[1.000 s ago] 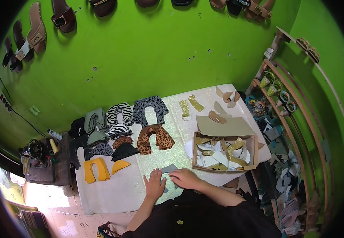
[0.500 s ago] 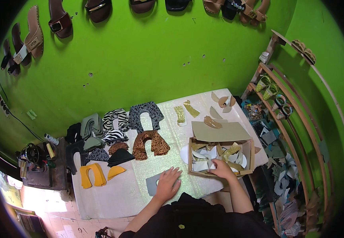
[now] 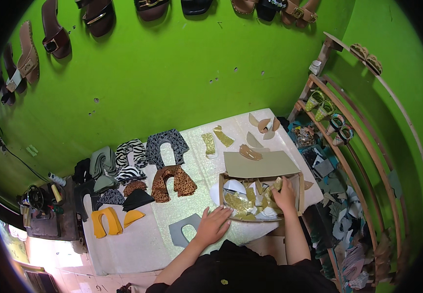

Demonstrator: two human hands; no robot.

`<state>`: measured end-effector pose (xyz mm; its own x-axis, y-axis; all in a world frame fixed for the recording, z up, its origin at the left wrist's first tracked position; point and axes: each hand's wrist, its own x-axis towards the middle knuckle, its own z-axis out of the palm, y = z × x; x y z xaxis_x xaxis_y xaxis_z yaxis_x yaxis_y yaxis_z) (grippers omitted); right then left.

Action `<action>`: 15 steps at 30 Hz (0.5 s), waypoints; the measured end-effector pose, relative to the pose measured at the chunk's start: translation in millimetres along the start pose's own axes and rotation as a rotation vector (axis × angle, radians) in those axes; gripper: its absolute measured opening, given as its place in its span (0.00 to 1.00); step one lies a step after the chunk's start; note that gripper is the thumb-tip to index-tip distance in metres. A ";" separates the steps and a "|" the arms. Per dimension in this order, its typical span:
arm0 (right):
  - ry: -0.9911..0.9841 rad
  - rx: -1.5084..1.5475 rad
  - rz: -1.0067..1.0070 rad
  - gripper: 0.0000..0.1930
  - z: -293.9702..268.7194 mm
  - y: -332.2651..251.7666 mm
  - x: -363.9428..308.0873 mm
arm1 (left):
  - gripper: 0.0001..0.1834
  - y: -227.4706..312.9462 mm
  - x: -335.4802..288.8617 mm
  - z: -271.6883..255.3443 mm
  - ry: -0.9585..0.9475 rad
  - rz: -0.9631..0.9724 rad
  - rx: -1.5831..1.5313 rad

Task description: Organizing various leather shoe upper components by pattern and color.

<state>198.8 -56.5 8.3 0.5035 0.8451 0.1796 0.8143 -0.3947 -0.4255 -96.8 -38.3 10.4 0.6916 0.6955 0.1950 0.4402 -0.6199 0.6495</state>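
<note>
A cardboard box [image 3: 299, 195] with its lid flap [image 3: 260, 164] folded back stands at the right of the table. Gold glitter and white cut pieces [image 3: 238, 200] fill it in a loose heap. Inside its right end, my right hand [image 3: 284, 198] has its fingers closed on a gold glitter piece [image 3: 278, 184]. My left hand [image 3: 213, 225] lies flat with fingers spread, fingertips at the box's front left corner. Beside that hand is a grey U-shaped cut piece [image 3: 178, 232], flat on the table.
Stacks of cut shoe-upper pieces lie leftward: leopard print [image 3: 160, 188], zebra print [image 3: 123, 155], yellow [image 3: 101, 225]. Gold strips [image 3: 209, 144] and tan pieces [image 3: 250, 152] lie behind the box. A sewing machine [image 3: 38, 195] stands left; a wooden shoe rack [image 3: 348, 122] and scraps [image 3: 340, 210] are right.
My left hand has slid right, off the grey piece to the box corner. My right hand has moved to the box's right end, and the heap looks rearranged. The whole view has shifted slightly.
</note>
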 end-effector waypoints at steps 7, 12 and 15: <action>-0.463 0.233 -0.157 0.25 25.4 9.8 -18.7 | 0.22 5.4 -2.5 18.8 -0.102 -0.093 0.048; -0.732 0.118 -0.377 0.23 22.9 -17.9 -35.8 | 0.22 5.0 -1.7 21.6 -0.077 -0.109 0.050; -0.963 0.248 -0.357 0.25 16.4 -10.1 -19.9 | 0.22 5.5 -1.6 23.0 -0.064 -0.118 0.049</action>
<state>175.8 -63.4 -5.5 -0.2841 0.8698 -0.4034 0.7335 -0.0737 -0.6756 -82.3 -51.1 -3.3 0.6679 0.7408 0.0712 0.5467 -0.5532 0.6285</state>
